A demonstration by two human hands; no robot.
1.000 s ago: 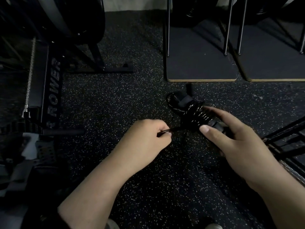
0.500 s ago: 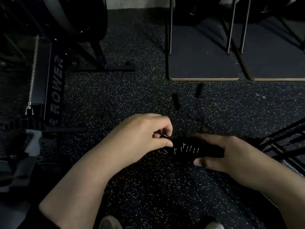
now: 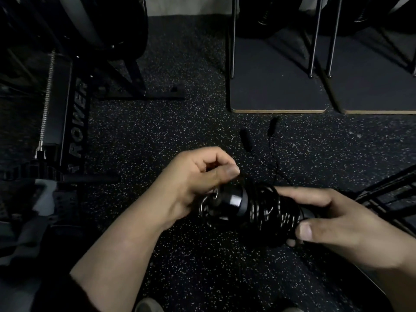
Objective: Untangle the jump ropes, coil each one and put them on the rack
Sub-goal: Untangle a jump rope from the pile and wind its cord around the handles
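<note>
Now your right hand [image 3: 337, 221] grips a black rope [image 3: 270, 210], its glossy cord wound in tight turns round the handles, held low over the speckled floor [image 3: 157, 131]. Your left hand [image 3: 198, 176], fingers curled, pinches the cord at the bundle's end. Beyond, a second rope [image 3: 271, 140] lies loose on the floor. A rower [image 3: 76, 122] stands left, dark boards [image 3: 276, 91] ahead.

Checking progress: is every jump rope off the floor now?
No: a second rope lies on the floor beyond the hands, while the right hand holds the coiled rope.
</note>
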